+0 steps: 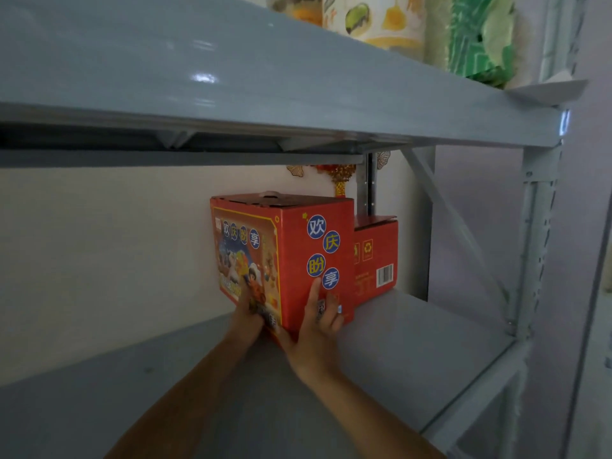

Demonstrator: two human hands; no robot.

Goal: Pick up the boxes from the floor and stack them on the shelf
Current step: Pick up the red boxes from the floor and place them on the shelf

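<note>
Flanking box (295, 240): left hand (247, 317), right hand (318, 327)

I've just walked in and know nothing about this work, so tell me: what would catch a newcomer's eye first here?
The bright red box with blue circles of characters stands out at centre on the grey shelf, with the left hand and right hand against its lower faces. Behind it to the right sits a smaller red box. Colourful packages stand on the shelf above, at top right.
</note>
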